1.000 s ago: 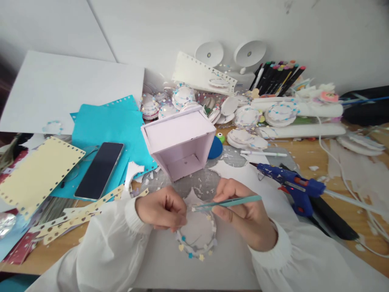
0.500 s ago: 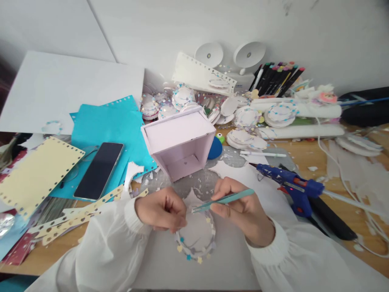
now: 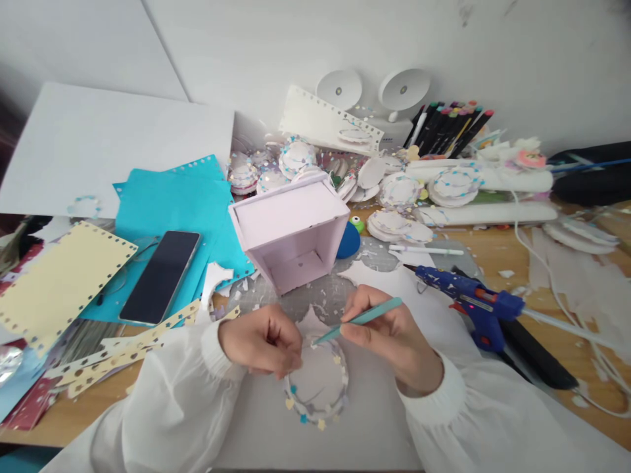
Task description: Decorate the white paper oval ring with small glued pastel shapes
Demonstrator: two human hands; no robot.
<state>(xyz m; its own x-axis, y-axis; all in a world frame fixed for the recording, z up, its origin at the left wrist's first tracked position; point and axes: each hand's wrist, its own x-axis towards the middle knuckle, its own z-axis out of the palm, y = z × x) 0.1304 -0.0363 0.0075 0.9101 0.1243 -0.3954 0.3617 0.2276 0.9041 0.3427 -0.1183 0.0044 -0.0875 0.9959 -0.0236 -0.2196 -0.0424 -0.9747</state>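
Teal tweezers are pinched between the thumb and fingers of my right hand. Their tips point down-left at the upper rim of a white paper disc, which lies on the grey-white work surface. Small blue, yellow and pale shapes ring the disc. At its upper left edge, my left hand has its thumb and fingers pressed together; whatever is between them is too small to make out. A pale pink open box stands just beyond both hands.
A blue glue gun with a cable lies at the right. Left are a phone, blue sheets and punched yellow card. Decorated discs and markers line the back.
The tweezers' arms have closed together and tilted more steeply in my right hand. The disc has shifted very slightly left. My left hand has barely moved.
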